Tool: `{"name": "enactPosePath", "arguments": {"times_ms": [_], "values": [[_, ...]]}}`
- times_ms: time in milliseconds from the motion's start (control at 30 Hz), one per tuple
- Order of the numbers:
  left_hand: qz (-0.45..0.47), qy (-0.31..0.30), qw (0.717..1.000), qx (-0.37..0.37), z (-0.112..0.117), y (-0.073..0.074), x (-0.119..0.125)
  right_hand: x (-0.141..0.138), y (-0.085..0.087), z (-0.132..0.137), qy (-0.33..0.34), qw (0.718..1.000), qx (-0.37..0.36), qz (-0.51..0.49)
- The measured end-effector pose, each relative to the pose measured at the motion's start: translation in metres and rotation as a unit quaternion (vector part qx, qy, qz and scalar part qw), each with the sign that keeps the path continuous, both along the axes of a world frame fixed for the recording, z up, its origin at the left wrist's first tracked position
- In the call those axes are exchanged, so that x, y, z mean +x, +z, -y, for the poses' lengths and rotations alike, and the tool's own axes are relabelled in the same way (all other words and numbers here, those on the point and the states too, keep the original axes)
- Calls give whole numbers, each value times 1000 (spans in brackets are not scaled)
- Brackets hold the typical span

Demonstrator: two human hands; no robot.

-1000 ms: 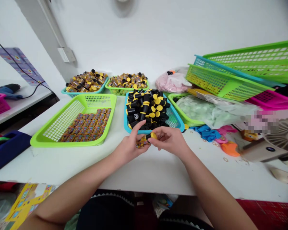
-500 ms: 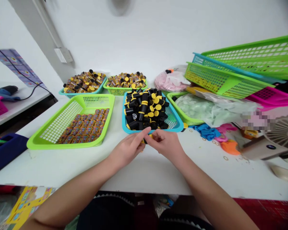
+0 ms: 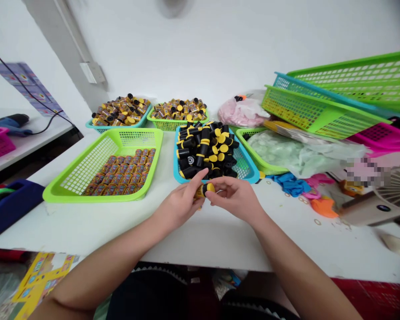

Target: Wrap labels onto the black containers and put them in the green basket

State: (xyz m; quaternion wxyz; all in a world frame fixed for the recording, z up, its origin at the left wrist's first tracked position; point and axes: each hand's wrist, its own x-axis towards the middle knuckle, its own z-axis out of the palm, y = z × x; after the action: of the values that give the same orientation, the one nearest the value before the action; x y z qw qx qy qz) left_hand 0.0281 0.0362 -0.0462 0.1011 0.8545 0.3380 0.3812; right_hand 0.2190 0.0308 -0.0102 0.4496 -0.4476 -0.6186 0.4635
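Between my fingertips, just in front of the blue basket, is a small black-and-yellow cylinder with a yellow end. My left hand is closed on its left side, index finger reaching up past it. Thumb and fingers of my right hand pinch its right end. Part of the cylinder is hidden by the fingers. Loose black cylinders with yellow caps are heaped in the blue basket. To the left, a green basket holds rows of labelled small cylinders.
Two baskets of labelled cylinders stand against the wall. At right are stacked baskets, a bag of pale green pieces, coloured balloon-like scraps and a fan. A blue tape dispenser sits far left.
The held cylinder has turned and shows more of its yellow end between my hands. My right fingers have shifted slightly right. The whole view has moved a little.
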Motion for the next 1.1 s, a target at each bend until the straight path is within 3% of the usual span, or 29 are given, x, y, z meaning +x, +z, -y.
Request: {"name": "enactPosePath", "arguments": {"times_ms": [133, 167, 233, 333, 433, 533, 667, 900, 1100], "values": [[-3, 6, 999, 37, -1, -1, 0, -1, -3, 0, 2, 1000, -24, -1], [8, 8, 1000, 26, 0, 1, 1, -2, -5, 0, -14, 1000, 6, 13], [53, 28, 997, -45, 1, 5, 2, -2, -10, 1, -58, 987, 141, 55], [177, 57, 961, -203, 6, 15, 7, -3, -17, 1, -49, 900, 410, 139], [305, 25, 904, -299, 8, 22, 12, -5, -22, -1, 15, 824, 525, 215], [375, -17, 858, -350, 9, 25, 16, -9, -25, -3, 2, 801, 541, 258], [403, -68, 823, -394, 8, 31, 16, -12, -28, -3, -6, 805, 547, 231], [345, -78, 855, -379, 10, 35, 12, -6, -26, -1, -8, 801, 557, 217], [351, -150, 824, -419, 6, 36, 7, -4, -24, 1, 1, 804, 560, 200]]}}
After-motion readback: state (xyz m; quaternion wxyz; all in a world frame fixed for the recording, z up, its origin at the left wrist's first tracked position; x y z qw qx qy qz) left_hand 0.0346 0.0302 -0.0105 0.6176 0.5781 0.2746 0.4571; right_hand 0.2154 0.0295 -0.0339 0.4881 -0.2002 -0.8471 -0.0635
